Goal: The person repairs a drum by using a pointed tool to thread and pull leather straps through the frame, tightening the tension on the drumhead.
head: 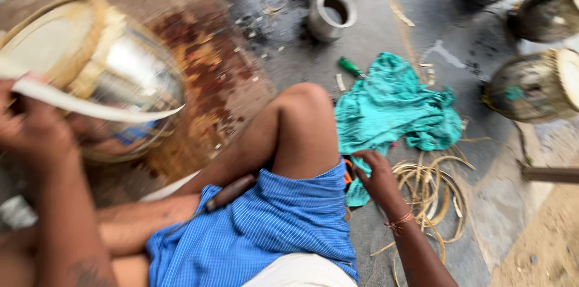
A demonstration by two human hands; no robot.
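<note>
1. the left hand [27, 127] is at the left edge, blurred, its fingers pinched around a pale flat strip [90, 108] that curves across in front of a shiny metal pot [129, 91].
2. the metal pot lies tilted on its side, its mouth end wrapped by a thick woven cane rim [72, 40]; what is inside it cannot be made out.
3. the right hand [377, 175] is low beside the bent knee [304, 118], fingers curled together on the edge of a teal cloth [395, 106]; whether it grips anything small there cannot be told.
4. just right of that hand a loose coil of cane strips [431, 193] lies on the grey floor [374, 40].
5. a small steel cup [332, 15] stands upright further off, its inside dark and its contents unclear.
6. a green-handled tool [351, 68] lies between the cup and the teal cloth.
7. a dark wooden handle [232, 192] rests on the blue checked garment [265, 230]; its far end is hidden.
8. at the right edge two more cane-bound pots [537, 85] are cut off by the frame and blurred.
</note>
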